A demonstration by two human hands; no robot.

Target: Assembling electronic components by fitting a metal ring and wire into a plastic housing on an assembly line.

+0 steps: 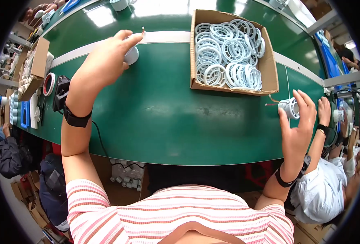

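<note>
At the upper left, my left hand point(104, 59) is stretched out across the green table. Its thumb and fingers curl round a white cylindrical part point(132, 56), partly hidden behind the hand; a short wire end point(143, 30) pokes up beyond the fingertips. On the right, my right hand point(300, 122) has its thumb and fingers about a white round plastic housing point(289, 109) with a slotted end. Thin red wires point(271, 104) stick out from its left side. Just behind that housing stands an open cardboard box point(233, 86) full of pale blue plastic rings point(233, 51).
A co-worker's hand point(324, 110) rests at the table's right end. To the left are a tape roll point(49, 84), a blue tray point(25, 114) and a cardboard box point(37, 69). A white strip point(165, 37) crosses the green table point(167, 122). A black cable point(100, 140) hangs from my left wrist.
</note>
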